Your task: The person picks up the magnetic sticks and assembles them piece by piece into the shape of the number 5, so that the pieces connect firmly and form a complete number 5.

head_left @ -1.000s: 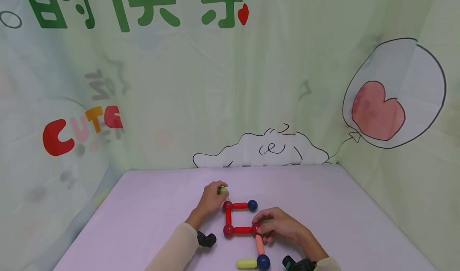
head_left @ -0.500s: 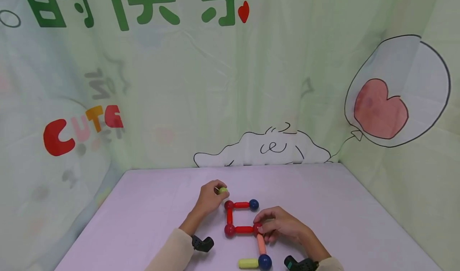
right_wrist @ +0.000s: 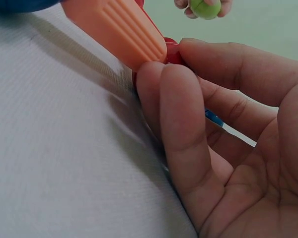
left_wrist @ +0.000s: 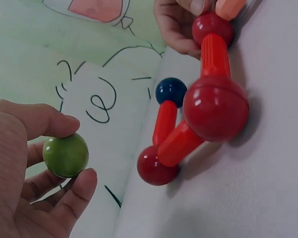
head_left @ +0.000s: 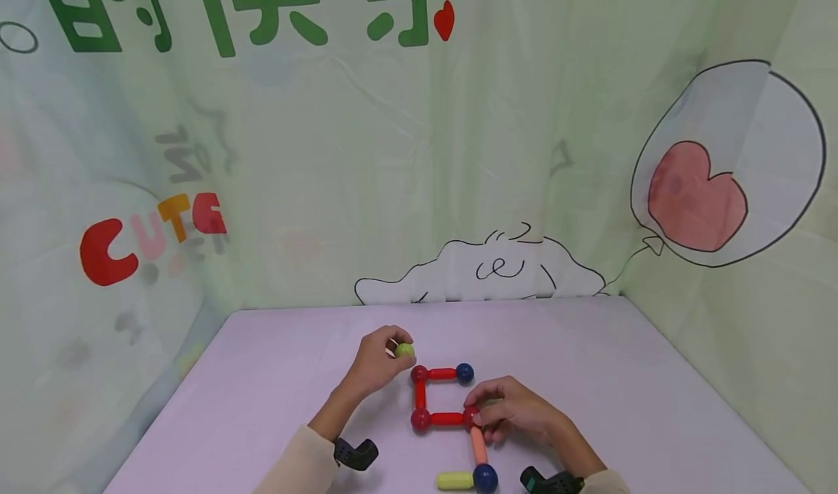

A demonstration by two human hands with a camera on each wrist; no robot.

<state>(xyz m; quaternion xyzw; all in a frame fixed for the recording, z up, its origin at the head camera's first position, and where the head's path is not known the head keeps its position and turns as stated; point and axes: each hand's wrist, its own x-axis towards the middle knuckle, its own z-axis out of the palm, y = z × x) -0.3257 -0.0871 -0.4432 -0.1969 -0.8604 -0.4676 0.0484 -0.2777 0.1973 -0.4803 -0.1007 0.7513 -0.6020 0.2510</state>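
Observation:
My left hand pinches a green ball between thumb and fingertips, just left of the far-left corner of a ball-and-rod construction. Three red rods link red balls into a bracket that ends in a blue ball. At the bracket's near-right corner, my right hand holds another red ball between thumb and fingers, mostly covered in the right wrist view. From that ball an orange rod runs toward me to a second blue ball, where a yellow-green rod points left.
The construction lies on a table with a pale lilac cloth. Behind and at the sides hangs a printed curtain with drawings and lettering. Dark wrist devices sit on both wrists.
My left hand has drawn slightly left with the green ball, and more of the ball shows now. The right hand keeps its hold on the red ball.

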